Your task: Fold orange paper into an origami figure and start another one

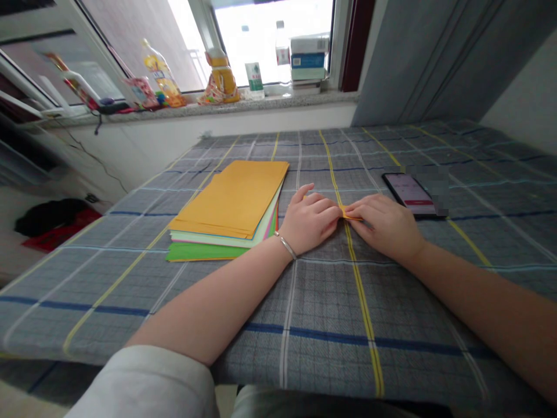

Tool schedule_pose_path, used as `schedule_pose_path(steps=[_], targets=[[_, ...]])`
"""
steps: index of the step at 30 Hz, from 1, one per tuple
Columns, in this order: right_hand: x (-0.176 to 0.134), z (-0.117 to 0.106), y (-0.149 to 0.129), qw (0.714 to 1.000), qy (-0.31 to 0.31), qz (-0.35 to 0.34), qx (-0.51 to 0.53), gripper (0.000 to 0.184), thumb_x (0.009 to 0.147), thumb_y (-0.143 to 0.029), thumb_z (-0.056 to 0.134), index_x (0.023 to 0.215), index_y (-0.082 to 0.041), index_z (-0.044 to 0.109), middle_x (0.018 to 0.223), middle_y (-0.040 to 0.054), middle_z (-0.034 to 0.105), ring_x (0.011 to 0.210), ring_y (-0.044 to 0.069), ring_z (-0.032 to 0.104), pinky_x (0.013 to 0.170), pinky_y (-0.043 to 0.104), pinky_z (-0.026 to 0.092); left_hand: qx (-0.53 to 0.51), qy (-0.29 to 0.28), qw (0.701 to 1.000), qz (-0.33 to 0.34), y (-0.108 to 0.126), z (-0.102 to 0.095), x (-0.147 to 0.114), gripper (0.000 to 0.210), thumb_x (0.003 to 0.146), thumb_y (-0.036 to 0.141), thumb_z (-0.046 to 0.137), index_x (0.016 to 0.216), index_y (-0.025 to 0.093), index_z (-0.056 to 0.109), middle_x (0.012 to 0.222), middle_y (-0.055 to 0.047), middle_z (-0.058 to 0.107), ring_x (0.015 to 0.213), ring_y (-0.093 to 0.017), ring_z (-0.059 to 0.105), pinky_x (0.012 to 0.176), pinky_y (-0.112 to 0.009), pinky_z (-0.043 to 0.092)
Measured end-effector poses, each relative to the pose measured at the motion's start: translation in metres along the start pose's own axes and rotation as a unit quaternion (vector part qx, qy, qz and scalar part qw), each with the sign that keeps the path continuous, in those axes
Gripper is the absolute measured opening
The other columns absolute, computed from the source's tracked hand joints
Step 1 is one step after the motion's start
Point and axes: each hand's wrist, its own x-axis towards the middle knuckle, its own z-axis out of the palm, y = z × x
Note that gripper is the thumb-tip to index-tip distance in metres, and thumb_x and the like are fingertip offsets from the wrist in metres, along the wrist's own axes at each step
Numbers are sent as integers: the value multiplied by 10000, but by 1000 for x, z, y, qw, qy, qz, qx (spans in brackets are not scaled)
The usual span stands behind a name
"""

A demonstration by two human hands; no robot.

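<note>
Right of the grip, 1 phone (409, 193) is lying on the plaid cloth (409, 307). Beyond the grip, boxes (308, 62) and 1 yellow-labelled bottle (161, 75) are standing on the windowsill (274, 105); 1 grey curtain (413, 64) is hanging farther right.

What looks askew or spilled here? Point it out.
Only the paper stack: it isn't squared up, with green sheets jutting out toward the near side beneath the orange ones. I see no spill. The small orange piece between the hands is mostly hidden, so damage there can't be judged.
</note>
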Motion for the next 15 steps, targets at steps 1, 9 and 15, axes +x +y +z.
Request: schedule_pose_path(steps=[1, 9, 15], targets=[[0, 0, -2, 1000, -3, -4, -4, 115, 921, -226, 586, 850, -203, 673, 934, 36, 763, 902, 209, 684, 804, 339, 525, 0, -1, 1000, 2, 2, 1, 0, 149, 936, 235, 507, 882, 239, 646, 956, 33, 734, 911, -145, 626, 1131, -420, 307], [-1, 2, -2, 997, -23, 24, 74, 118, 916, -213, 577, 881, -242, 685, 981, 23, 765, 923, 212, 687, 813, 366, 537, -6, -39, 998, -42, 5, -1, 3, 131, 877, 209, 501, 844, 218, 628, 884, 5, 715, 892, -162, 628, 1104, -408, 338], [-2, 1, 2, 993, -23, 39, 108, 120, 908, -213, 577, 848, -241, 678, 960, 38, 756, 924, 224, 676, 846, 395, 535, -1, -69, 994, -79, 1, -6, 3, 82, 839, 215, 545, 831, 216, 627, 874, -8, 708, 894, -182, 624, 1088, -420, 344]])
